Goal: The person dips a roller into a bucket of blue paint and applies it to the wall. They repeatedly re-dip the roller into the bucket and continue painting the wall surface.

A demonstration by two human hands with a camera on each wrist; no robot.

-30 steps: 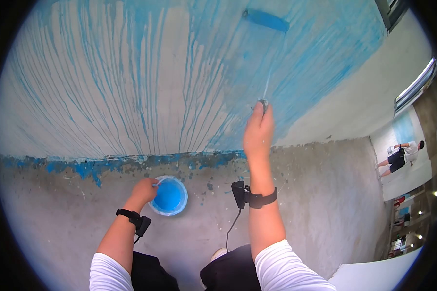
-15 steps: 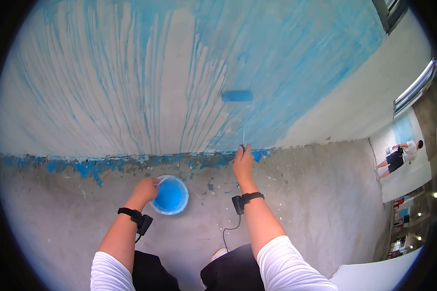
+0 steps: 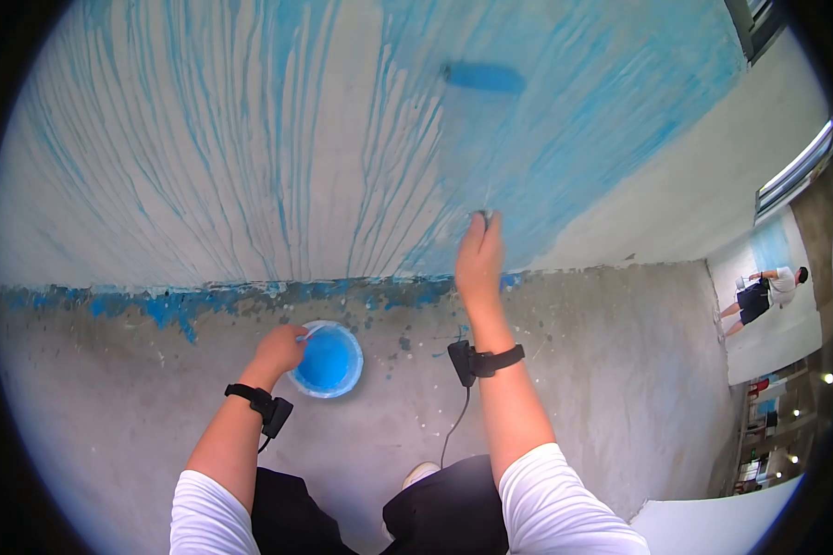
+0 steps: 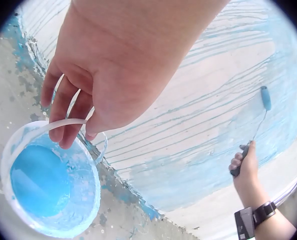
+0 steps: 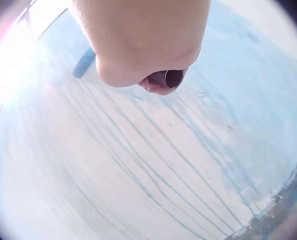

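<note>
My left hand (image 3: 279, 354) holds the thin white bail (image 4: 68, 121) of a paint bucket (image 4: 94, 200), its fingers hooked under the bail. Bright blue paint (image 4: 38, 182) lies inside, and blue smears coat the bucket's inner wall. My right hand (image 3: 479, 264) grips a paint roller by its dark handle (image 4: 236, 170); the hollow handle end (image 5: 174, 79) shows below the fist in the right wrist view. The blue roller sleeve (image 3: 484, 78) is up against the wall (image 3: 342, 157), over its blue-painted part at the right.
Blue drips streak the pale wall's left side. Paint spatters mark the base of the wall and the concrete floor (image 3: 602, 370). A window frame (image 3: 757, 28) sits at upper right. Far right, another person (image 3: 768, 296) stands by a wall. Black camera straps (image 3: 495, 361) circle both wrists.
The roller first came down the wall with my right hand, then travelled back up, ending a little lower than at the start. My left hand stayed nearly still with the bucket.
</note>
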